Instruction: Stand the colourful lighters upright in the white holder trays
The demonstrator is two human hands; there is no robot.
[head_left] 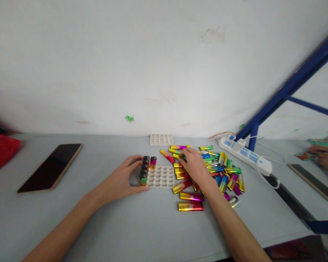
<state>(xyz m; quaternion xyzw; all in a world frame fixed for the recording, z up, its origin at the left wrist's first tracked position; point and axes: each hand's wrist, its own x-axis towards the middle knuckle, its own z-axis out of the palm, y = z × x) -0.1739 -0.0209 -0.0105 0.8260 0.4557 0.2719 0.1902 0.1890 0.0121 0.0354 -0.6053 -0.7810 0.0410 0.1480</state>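
"Start with the hands. What is the left one doing?"

"The left hand (125, 178) has its thumb and fingers spread apart, curved around the left end of the near tray (161, 177). Its fingers are at the far end of a column of upright lighters (144, 171), its thumb by the tray's near left corner. I can't tell how firmly it presses."

"And the right?"

"The right hand (195, 163) reaches over the loose pile, fingers bent down at a green lighter (183, 158). Whether they have closed on it, I can't tell."

"What does the near tray hold?"

"That column of dark-topped lighters along its left side, plus a purple-and-yellow lighter (153, 162) standing beside the column's far end. Round bare cavities show across the rest."

"Anything right of it?"

"The loose pile (221, 173), shiny lighters lying flat in gold, red, green, blue and purple, some overlapping."

"Farther out?"

"A far tray (161, 139) near the wall (153, 72), its cavities bare, and a white power strip (246, 155) with plugs and cables beyond the pile. A dark-screened device (51, 169) lies left, near a red cloth (1, 151). Past the blue frame (262, 116), another person's hand (326, 158) is near a second device (314, 182)."
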